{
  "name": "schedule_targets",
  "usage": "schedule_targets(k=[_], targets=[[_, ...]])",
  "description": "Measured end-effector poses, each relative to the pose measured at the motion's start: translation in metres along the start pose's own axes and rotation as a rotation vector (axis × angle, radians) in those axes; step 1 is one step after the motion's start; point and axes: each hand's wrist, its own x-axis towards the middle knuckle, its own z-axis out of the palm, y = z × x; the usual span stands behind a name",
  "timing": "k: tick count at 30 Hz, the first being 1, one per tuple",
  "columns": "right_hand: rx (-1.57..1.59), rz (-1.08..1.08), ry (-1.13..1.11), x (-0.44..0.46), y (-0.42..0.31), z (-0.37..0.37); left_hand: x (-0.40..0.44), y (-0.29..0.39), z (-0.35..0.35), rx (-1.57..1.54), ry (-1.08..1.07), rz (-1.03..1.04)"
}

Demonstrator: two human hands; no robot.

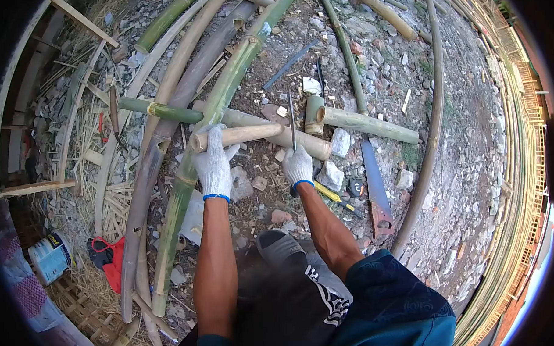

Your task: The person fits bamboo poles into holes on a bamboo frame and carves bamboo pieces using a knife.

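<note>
My left hand [214, 166], in a white knitted glove, is closed round a short pale bamboo piece [251, 133]. The piece lies crosswise over a long green bamboo pole [225, 83], its open end to the left. In my right hand [299, 166], also gloved, is the handle of a long knife. The dark, narrow knife blade [292, 120] points away from me, just right of the piece's far end. Beneath both, a thicker bamboo length [312, 144] slants across the ground. My right fingers partly hide the knife's handle.
A handsaw [376, 182], a yellow-handled tool [334, 195] and a tape measure [355, 187] lie on the right. Beyond are a bamboo stub [313, 114] and a cut pole [373, 126]. Long poles [146, 196], a red cloth [114, 264] and a bucket [50, 259] are left.
</note>
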Motion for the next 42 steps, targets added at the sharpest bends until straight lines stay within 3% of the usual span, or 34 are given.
schedule_targets(k=[5, 7, 11, 15, 20, 24, 28, 35, 37, 39, 42], targets=[[0.19, -0.202, 0.113, -0.017, -0.034, -0.028, -0.004, 0.0, -0.002, -0.009, 0.019, 0.0], [-0.118, 0.079, -0.156, -0.006, 0.004, 0.004, -0.004, 0.001, 0.002, 0.016, 0.019, 0.012], [0.017, 0.031, -0.152, -0.004, -0.005, -0.017, -0.006, -0.003, -0.005, -0.005, -0.017, 0.007], [0.062, -0.011, -0.156, -0.019, -0.001, -0.029, -0.006, -0.014, -0.017, -0.008, -0.181, 0.136], [0.014, 0.002, -0.164, -0.026, 0.01, -0.044, -0.013, -0.015, -0.022, 0.073, -0.301, 0.083], [0.144, -0.098, -0.056, -0.03, -0.002, -0.063, -0.019, -0.015, -0.025, 0.128, -0.369, 0.114], [-0.032, -0.065, -0.147, -0.011, 0.019, -0.044, -0.015, -0.013, -0.028, 0.08, -0.368, 0.109], [0.359, -0.148, 0.12, -0.018, -0.042, -0.094, -0.011, -0.005, -0.03, 0.139, -0.35, 0.089], [0.154, -0.233, 0.065, -0.011, -0.004, -0.052, -0.011, -0.004, -0.03, 0.176, -0.368, 0.098], [-0.058, -0.107, -0.115, -0.005, 0.044, -0.022, -0.016, 0.0, -0.026, 0.193, -0.405, 0.098], [-0.001, -0.083, -0.122, -0.019, 0.011, -0.055, -0.012, 0.004, -0.026, 0.18, -0.393, 0.104]])
